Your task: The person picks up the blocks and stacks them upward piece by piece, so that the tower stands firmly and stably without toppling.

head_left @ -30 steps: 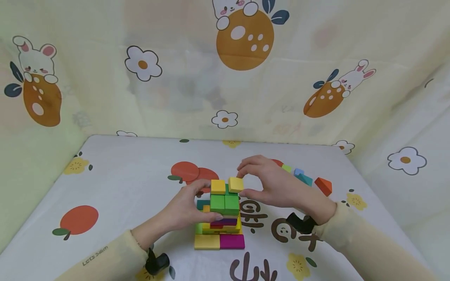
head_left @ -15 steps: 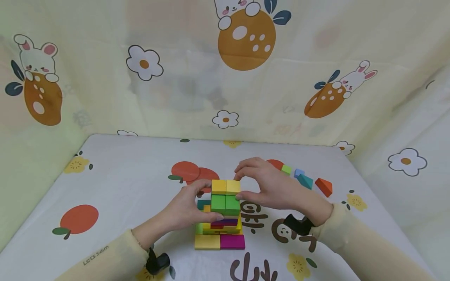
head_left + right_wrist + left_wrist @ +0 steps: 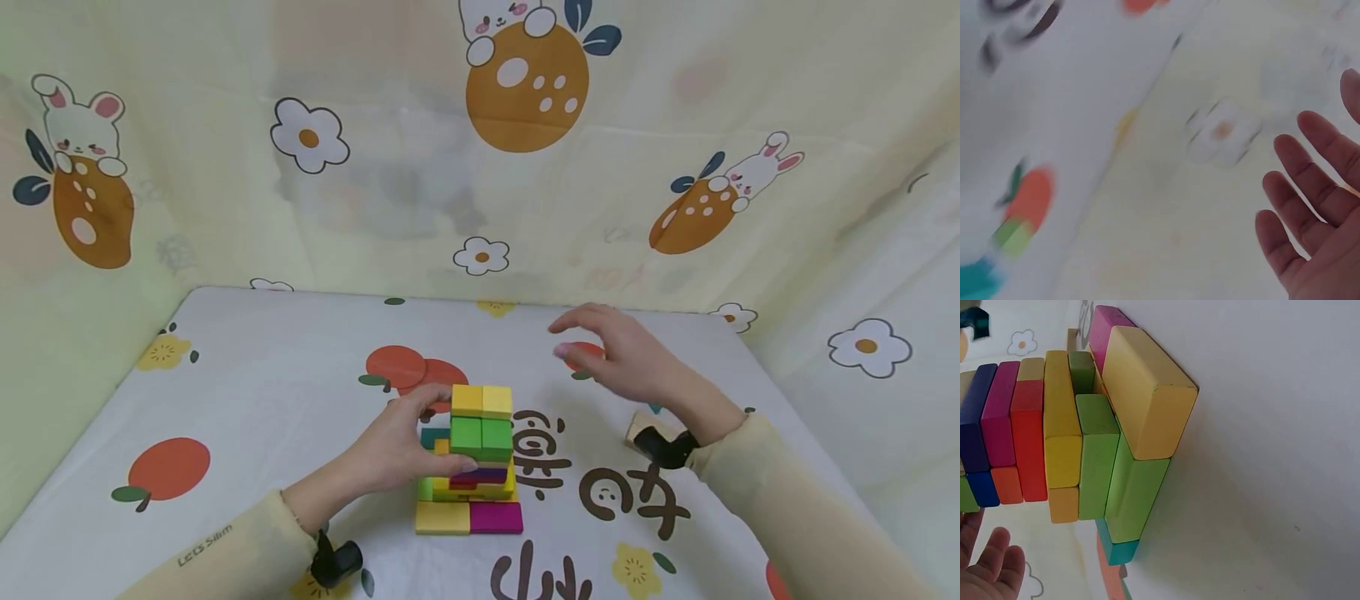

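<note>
A tower of colored toy building blocks (image 3: 480, 437) stands on the cloth, with two yellow blocks (image 3: 482, 401) side by side on top of green ones. My left hand (image 3: 393, 446) holds the tower from its left side, thumb across the front and index finger behind the upper layers. Seen from the left wrist, the tower's lower layers show a cream block (image 3: 1147, 394) and a light green block (image 3: 1138, 494), with my fingertips (image 3: 997, 556) beside the upper part. To the right and apart from the tower, my right hand (image 3: 630, 354) is raised with nothing in it; its fingers (image 3: 1300, 156) spread loosely.
A pale wooden block (image 3: 640, 425) lies partly behind my right wrist. The right wrist view catches a blurred light green block (image 3: 1013, 236) and a teal block (image 3: 979, 278). A patterned cloth curtain (image 3: 390, 183) rises behind the table.
The right-hand yellow block has been set level beside the other one on top. My right hand has let go of it and moved right and away. My left hand stays put.
</note>
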Motion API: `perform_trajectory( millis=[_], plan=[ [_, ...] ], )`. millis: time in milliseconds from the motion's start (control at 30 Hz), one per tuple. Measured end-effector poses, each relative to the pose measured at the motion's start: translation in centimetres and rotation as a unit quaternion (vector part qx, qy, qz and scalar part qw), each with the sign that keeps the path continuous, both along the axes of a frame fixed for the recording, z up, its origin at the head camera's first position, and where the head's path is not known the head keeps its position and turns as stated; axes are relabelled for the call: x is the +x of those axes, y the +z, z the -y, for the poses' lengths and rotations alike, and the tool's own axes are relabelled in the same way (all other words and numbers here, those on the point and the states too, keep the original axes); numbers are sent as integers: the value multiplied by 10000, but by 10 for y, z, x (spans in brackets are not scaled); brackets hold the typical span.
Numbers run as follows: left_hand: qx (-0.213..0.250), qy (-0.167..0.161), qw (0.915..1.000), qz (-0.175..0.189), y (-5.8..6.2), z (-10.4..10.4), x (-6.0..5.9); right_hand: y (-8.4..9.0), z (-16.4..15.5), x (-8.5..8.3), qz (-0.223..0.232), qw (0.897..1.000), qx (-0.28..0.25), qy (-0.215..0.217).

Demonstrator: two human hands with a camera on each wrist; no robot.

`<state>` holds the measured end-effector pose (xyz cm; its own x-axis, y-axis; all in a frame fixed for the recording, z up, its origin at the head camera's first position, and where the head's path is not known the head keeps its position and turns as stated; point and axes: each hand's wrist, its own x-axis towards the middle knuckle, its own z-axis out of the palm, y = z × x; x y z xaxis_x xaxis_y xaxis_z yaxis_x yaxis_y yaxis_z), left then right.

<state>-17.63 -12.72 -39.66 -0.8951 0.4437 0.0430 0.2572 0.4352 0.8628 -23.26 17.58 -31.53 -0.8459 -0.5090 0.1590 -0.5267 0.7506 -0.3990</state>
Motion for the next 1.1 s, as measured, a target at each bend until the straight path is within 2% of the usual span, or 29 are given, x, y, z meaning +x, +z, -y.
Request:
perform_trajectory(
  millis=[133,233,333,533,800,933,1100],
  plan=[
    [-50,55,10000,26,0,-1,1,-25,-44,-30,381,9953,150,-882],
    [-58,70,9999,65,-1,-1,1,-50,-74,-47,829,9843,397,-1506],
    [-45,75,9999,105,-1,-2,1,-69,-95,-57,1189,9735,706,-1821],
    [-68,126,9998,126,-1,-2,0,-91,-109,-71,978,9738,1209,-1661],
    [-19,111,9998,159,-2,-2,0,-107,-110,-81,782,9668,1758,-1681],
    [-26,111,9998,150,-2,-2,0,-109,-103,-81,736,9671,1754,-1688],
    [-71,120,9998,109,-1,-1,0,-110,-87,-75,842,9737,1566,-1426]
  ],
)
